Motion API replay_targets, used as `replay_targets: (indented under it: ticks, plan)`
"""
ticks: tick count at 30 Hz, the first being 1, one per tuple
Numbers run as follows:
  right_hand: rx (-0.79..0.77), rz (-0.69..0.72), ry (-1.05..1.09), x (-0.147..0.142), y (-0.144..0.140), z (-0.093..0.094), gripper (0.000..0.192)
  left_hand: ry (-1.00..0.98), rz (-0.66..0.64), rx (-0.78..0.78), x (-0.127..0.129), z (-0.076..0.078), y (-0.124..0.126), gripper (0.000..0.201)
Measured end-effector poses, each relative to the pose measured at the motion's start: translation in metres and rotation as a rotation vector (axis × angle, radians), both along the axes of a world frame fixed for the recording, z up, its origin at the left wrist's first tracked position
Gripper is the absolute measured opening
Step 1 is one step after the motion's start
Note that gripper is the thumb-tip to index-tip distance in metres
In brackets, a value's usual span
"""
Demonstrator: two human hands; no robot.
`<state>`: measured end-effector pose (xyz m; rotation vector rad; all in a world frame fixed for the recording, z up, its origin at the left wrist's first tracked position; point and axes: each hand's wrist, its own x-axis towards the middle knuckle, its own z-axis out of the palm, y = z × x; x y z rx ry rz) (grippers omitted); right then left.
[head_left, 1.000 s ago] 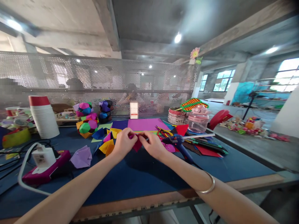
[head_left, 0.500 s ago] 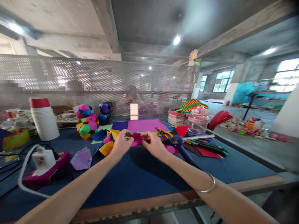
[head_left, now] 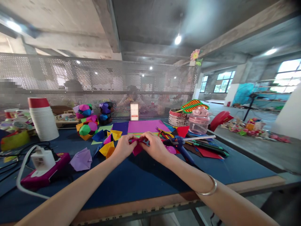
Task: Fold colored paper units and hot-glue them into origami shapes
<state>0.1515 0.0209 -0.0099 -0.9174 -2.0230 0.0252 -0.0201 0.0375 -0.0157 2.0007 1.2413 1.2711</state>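
Magenta folded paper point(head_left: 137, 148) sits pinched between both hands, raised just above the dark blue felt-like table point(head_left: 145, 179) near its middle. Left hand point(head_left: 124, 147) grips the left side with curled fingers; right hand point(head_left: 154, 146) closes thumb and fingertips on the top edge, a thin metal bangle point(head_left: 208, 188) on that forearm. Just right of the hands lies a blue glue gun point(head_left: 182, 147). To the left lie yellow folded paper pieces point(head_left: 108, 148) and a crumpled lilac paper shape point(head_left: 82, 159). Flat purple and pink sheets point(head_left: 141, 126) lie behind.
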Motion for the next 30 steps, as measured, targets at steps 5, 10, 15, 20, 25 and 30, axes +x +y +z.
replay_targets:
  ticks: [5,10,15,20,25,30]
  plan:
    - [0.047,0.009,-0.032,0.000,-0.002,0.003,0.004,-0.005,0.001,-0.022,0.002,0.002,-0.002,0.019]
    - [0.029,0.023,0.022,-0.001,-0.004,0.008,0.008,0.029,0.009,-0.014,0.003,-0.001,-0.002,0.021]
    - [-0.087,0.012,0.128,-0.002,-0.002,0.008,0.010,0.036,-0.009,0.020,0.005,-0.005,0.000,0.023]
    - [-0.216,0.029,0.185,-0.003,0.001,0.004,0.011,0.048,0.012,-0.012,0.004,0.006,-0.007,0.023]
    - [-0.164,0.105,0.151,-0.004,0.001,0.003,0.013,0.052,-0.021,-0.009,0.002,0.011,-0.009,0.023]
    - [-0.132,0.125,0.150,-0.003,0.001,0.004,0.009,-0.008,-0.052,-0.091,0.002,0.008,-0.009,0.023]
